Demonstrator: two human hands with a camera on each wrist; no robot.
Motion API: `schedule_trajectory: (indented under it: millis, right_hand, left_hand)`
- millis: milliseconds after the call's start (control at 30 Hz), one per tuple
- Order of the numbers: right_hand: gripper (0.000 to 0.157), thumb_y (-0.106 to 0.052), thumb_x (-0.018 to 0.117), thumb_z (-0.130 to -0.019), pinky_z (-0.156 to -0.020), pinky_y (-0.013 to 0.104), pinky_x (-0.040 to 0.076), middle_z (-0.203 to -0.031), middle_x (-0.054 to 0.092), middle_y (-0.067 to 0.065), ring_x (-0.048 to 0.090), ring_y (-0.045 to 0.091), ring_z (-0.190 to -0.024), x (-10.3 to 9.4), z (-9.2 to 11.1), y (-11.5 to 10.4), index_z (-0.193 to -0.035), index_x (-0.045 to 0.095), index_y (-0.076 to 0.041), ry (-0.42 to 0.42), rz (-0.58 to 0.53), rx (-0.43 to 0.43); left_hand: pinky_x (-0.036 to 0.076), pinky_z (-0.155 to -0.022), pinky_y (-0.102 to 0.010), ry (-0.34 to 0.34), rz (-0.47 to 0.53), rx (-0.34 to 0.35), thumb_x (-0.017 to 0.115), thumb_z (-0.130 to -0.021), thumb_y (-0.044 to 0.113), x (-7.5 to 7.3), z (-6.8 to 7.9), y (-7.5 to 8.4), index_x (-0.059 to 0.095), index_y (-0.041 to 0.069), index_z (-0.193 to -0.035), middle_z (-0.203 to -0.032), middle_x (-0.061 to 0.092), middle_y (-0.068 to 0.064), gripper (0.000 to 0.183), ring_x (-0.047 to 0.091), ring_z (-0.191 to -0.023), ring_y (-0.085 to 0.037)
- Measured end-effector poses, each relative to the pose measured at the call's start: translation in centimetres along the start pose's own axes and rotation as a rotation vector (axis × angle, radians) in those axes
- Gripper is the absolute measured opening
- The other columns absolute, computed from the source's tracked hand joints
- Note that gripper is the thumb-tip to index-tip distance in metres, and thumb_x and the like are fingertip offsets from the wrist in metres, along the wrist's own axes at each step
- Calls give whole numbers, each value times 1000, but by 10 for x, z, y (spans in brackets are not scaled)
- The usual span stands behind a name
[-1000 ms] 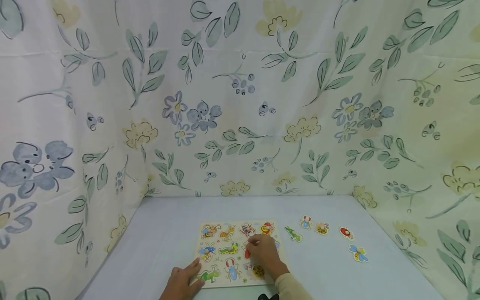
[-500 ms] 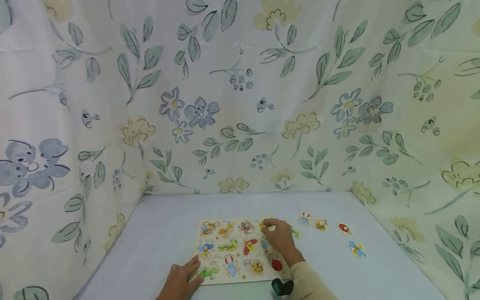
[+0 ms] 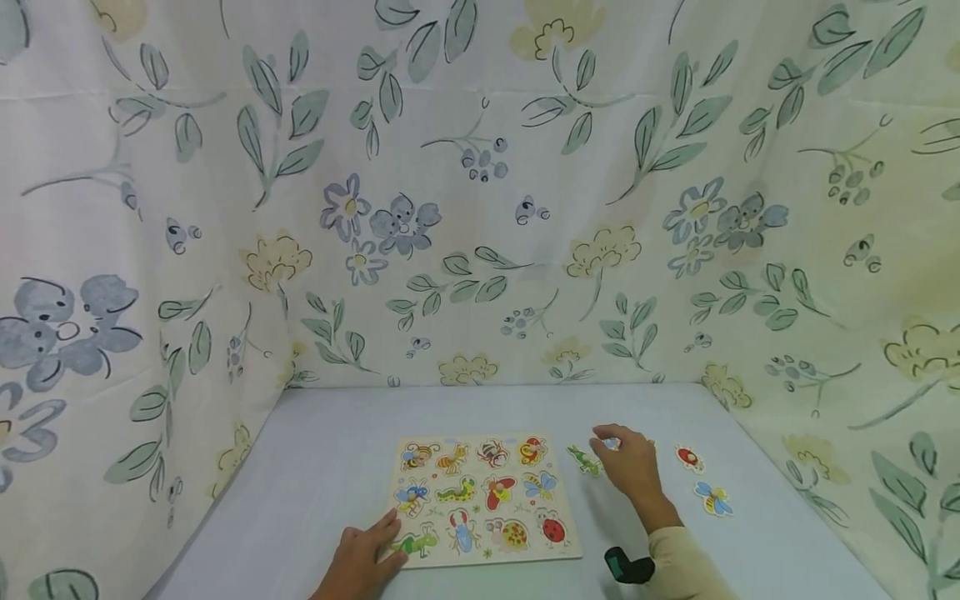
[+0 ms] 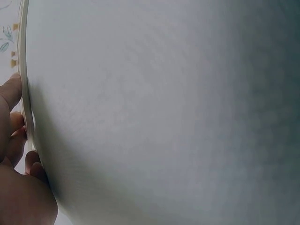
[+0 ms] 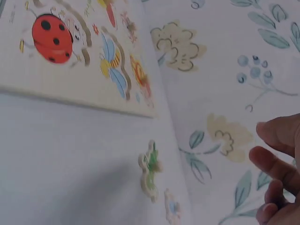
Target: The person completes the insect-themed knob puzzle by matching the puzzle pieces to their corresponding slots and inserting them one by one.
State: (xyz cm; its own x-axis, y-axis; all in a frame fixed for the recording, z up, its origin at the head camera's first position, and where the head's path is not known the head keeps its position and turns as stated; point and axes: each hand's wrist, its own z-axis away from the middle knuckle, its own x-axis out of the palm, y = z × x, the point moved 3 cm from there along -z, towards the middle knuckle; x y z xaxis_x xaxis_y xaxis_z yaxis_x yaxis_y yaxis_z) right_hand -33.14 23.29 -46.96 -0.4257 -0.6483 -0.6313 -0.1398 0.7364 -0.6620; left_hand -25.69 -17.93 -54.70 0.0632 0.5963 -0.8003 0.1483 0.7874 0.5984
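Observation:
A wooden insect puzzle board (image 3: 562, 552) lies on the table with its spaces showing ladybug, bee, beetle and other bug pictures. At its front left corner my left hand (image 3: 362, 552) grips the edge, thumb along the front side; in the left wrist view fingers (image 4: 11, 91) touch the board's rim. My right hand (image 3: 633, 468) hovers to the right of the board over loose pieces, thumb and forefinger slightly apart with nothing between them. It partly hides a blue beetle piece (image 3: 612, 443) and mostly covers a snail piece. Beside it lies a green grasshopper piece (image 3: 585, 461).
Further right on the white table (image 3: 337, 433) are a red ladybug piece (image 3: 689, 457) and a blue-winged bee piece (image 3: 712, 498). A floral curtain (image 3: 480, 333) encloses the back and both sides. A dark device (image 3: 630, 567) sits at my right wrist.
My right hand has moved from the red-winged insect at mid-board, across the upper right corner, to the loose pieces on the right. My left hand stays at the board's corner.

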Motion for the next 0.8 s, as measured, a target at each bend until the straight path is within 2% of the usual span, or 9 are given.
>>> schedule_trajectory:
  millis: [133,333,500,600,667,800]
  right_hand:
    - [23,-15,69,-88,-76,52,45,-106,69,16,58,38,-97,-26,-1,18,-107,72,-4,7,35,16]
    - [23,-15,71,-87,-69,47,45,-105,69,18,58,39,-94,-58,-2,41,-107,72,-4,43,104,-14]
    - [24,-15,71,-87,-56,37,41,-94,69,18,54,32,-80,-76,1,58,-108,71,-3,48,119,33]
    - [26,-18,70,-89,-55,33,39,-95,69,17,51,30,-83,-87,4,68,-110,71,-3,40,127,69]
    - [28,-20,69,-89,-52,33,37,-84,66,17,50,30,-77,-92,5,76,-111,70,-4,35,128,98]
    - [31,-25,68,-90,-48,32,34,-70,61,8,48,27,-71,-101,8,91,-112,70,-4,29,151,109]
  left_hand:
    - [32,-68,-30,-8,16,-11,75,-81,37,1,0,1,61,0,-126,-142,49,-9,59,35,-78,-15]
    - [32,-68,-30,-22,9,-37,75,-81,37,-2,0,1,61,0,-126,-142,49,-7,60,35,-79,-14]
    - [32,-68,-30,-26,8,-39,75,-81,38,-2,0,1,62,1,-126,-142,49,-7,60,35,-79,-14]
    - [32,-68,-30,-22,6,-46,75,-81,37,0,0,1,62,1,-126,-142,49,-6,59,35,-78,-14]
    - [32,-67,-29,-20,5,-53,75,-81,37,0,0,0,62,1,-125,-142,49,-6,59,34,-78,-14]
    - [32,-67,-30,-18,10,-50,76,-81,36,0,-1,1,62,1,-125,-142,49,-6,58,35,-78,-14]
